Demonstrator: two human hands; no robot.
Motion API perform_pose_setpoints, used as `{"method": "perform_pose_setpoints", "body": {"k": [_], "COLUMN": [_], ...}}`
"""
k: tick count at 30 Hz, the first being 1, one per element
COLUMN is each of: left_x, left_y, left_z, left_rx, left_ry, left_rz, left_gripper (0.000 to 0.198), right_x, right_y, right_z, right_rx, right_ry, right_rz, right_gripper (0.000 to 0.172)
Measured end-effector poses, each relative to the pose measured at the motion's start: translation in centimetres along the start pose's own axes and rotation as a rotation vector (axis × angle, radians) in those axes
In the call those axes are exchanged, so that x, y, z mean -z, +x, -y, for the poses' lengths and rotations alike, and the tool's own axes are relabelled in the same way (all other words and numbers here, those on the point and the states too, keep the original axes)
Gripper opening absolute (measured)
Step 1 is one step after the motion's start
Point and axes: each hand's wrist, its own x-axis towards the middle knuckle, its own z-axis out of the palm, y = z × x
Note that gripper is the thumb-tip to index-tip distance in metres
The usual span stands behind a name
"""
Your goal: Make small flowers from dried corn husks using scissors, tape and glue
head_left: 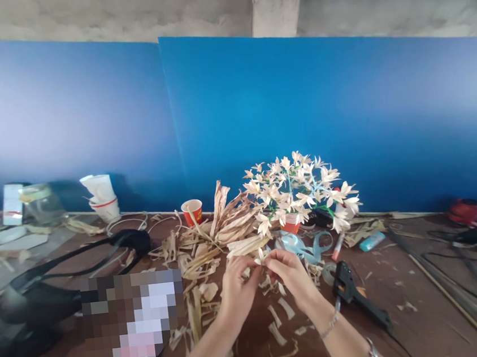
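Observation:
Between my two hands is a small pale flower (261, 257) with pointed petals, apparently of dried corn husk. My left hand (241, 283) pinches it from the left. From the right, the fingertips of my right hand (286, 270) close on the same flower; its lower part is hidden by the fingers. Just beyond stands a bunch of similar cream flowers (280, 194) on green and blue stems, in a red and white paper cup (290, 224). Dried husks (230, 219) are heaped behind my left hand. Cut husk pieces (276, 333) lie on the table below.
A black glue gun (357, 296) lies right of my right forearm, its cord trailing off. Blue ribbon (299, 246) and a turquoise tube-like item (372, 241) sit behind it. At left are a black strapped object (27, 320), a blurred-out flat item (139, 331) and a red cup (192, 212).

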Motion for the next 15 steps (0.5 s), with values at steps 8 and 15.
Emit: {"method": "perform_pose_setpoints", "body": {"k": [8,15], "left_x": [-0.07,-0.02], "left_y": [0.05,0.04], "left_z": [0.07,-0.06], "left_rx": [0.023,0.079], "left_ry": [-0.021,-0.064], "left_rz": [0.021,0.031], "left_gripper": [0.012,0.01], "right_x": [0.11,0.12], "right_y": [-0.06,0.05], "right_z": [0.03,0.04], "right_rx": [0.009,0.007], "right_ry": [0.015,0.005], "right_rz": [0.013,0.013], "right_gripper": [0.013,0.011]}}
